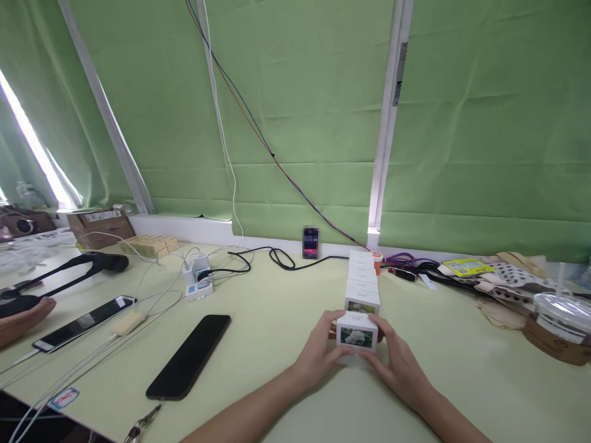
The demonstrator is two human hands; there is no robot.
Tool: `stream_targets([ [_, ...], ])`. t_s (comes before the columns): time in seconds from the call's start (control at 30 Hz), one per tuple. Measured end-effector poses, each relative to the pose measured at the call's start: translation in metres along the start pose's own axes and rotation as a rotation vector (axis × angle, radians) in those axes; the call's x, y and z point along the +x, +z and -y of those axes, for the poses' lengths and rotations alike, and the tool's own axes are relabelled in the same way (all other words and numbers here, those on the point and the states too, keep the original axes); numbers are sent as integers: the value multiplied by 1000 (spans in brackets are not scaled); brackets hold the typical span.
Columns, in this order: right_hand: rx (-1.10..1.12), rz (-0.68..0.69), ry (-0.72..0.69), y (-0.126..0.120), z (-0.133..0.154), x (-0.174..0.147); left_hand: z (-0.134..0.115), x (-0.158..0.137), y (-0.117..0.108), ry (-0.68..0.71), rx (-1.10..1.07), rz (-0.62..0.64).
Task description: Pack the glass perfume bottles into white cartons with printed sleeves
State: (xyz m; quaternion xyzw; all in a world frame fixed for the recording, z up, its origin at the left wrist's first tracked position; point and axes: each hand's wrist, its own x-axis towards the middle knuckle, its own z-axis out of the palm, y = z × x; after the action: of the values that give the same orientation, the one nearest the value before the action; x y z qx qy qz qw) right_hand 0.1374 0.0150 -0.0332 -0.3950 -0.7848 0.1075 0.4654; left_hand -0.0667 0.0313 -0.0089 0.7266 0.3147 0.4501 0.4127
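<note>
Black phone (189, 358) flat on table (263, 320); lidded cup (561, 335) right.

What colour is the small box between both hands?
The small box is white, with a flower picture on its near face; head view.

Left fingers (332, 316) and right fingers (384, 327) grip 1 white box (356, 334) (flower-fronted).

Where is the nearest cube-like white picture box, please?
In the head view, right of centre, the box is between the left hand and right hand, with white boxes behind.
</note>
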Motion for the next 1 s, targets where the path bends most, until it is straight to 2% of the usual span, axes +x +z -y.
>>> stream_targets([
  [0.1, 121, -16, 183, -1, 1, 2, 5, 8, -6, -92, -82, -2],
  [0.23, 347, -93, 337, -2, 6, 4, 14, 13, -18, -194, -228, 132],
  [0.4, 705, -149, 434, -2, 14, 6, 8, 7, -18, -256, -343, 320],
  [0.5, 808, -160, 451, -2, 18, 7, -2, 1, -11, -227, -404, 392],
  [0.77, 864, -95, 471, -5, 19, 9, -9, -1, -5, -152, -284, 283],
  [1.0, 949, -148, 571, -3, 12, 8, -2, 1, 2, -185, -533, 191],
])
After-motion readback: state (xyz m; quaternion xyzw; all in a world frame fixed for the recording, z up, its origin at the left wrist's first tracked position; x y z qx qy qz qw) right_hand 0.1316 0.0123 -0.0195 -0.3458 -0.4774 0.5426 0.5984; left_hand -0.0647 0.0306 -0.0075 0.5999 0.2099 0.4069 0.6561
